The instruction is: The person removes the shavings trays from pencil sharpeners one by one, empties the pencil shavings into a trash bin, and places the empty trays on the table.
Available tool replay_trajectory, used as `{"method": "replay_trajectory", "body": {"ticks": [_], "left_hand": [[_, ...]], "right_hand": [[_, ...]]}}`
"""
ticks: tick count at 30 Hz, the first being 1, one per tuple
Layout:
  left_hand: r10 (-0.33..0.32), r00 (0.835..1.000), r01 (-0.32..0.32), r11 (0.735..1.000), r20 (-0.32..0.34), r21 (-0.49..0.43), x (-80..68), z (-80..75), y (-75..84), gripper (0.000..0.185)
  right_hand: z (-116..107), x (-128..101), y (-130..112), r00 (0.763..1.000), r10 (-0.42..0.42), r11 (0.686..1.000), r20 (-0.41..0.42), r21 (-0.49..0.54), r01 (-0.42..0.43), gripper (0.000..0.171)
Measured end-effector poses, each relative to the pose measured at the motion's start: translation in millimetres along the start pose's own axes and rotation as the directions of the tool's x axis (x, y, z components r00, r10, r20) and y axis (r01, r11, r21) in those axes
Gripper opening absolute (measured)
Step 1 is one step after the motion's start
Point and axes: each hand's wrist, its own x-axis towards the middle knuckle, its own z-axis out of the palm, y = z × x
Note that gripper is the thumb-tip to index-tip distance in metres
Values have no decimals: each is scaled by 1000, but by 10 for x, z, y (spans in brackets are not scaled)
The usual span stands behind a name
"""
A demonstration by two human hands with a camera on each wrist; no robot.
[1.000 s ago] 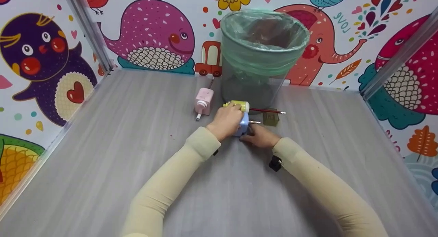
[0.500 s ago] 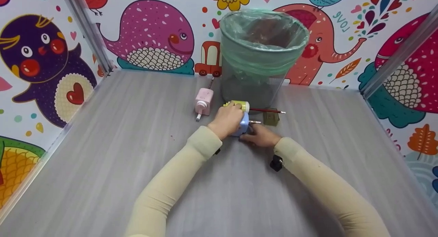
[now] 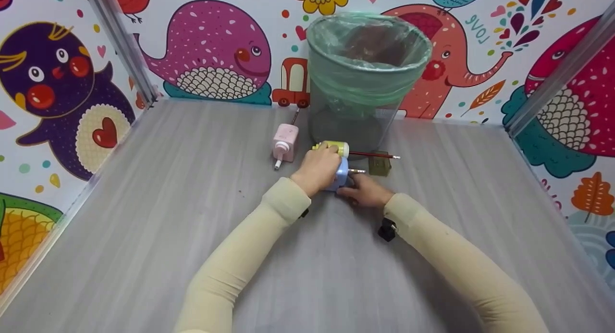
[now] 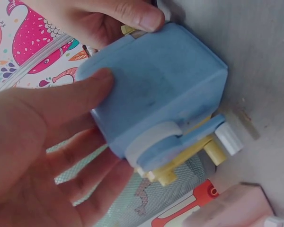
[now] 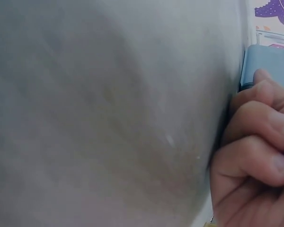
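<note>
A blue crank pencil sharpener (image 4: 156, 75) lies between both hands on the table, a pencil (image 3: 356, 171) sticking out of its right end. My left hand (image 3: 319, 168) grips it from the left, the thumb on the blue casing and the fingers round the far side in the left wrist view. Its crank with a white knob (image 4: 228, 138) points away from the palm. My right hand (image 3: 366, 191) holds the pencil end of the sharpener, thumb against the casing and fingers curled. Right behind stands a yellow pencil sharpener (image 3: 342, 149) with a dark red pencil (image 3: 372, 154) in it.
A pink pencil sharpener (image 3: 286, 138) with a pencil stands left of the hands. A mesh bin (image 3: 353, 126) with a green bag is behind them. A small olive box (image 3: 379, 165) sits to the right. Printed panels wall the table (image 3: 288, 285).
Both hands stay on the blue pencil sharpener. The view has shifted very slightly; nothing else has visibly moved.
</note>
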Motion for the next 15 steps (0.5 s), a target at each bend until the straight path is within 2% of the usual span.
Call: {"method": "replay_trajectory", "body": {"ticks": [8,15], "left_hand": [[-28,1000,28,999,10,-20,-28,-6,5,33],[-25,1000,25,999,-10,-21,-5,-10,12,31]], "right_hand": [[26,-1,-19,1000,16,997,19,-70,-15,51],[-16,-5,-37,999,-13,991,35,-134,17,41]]}}
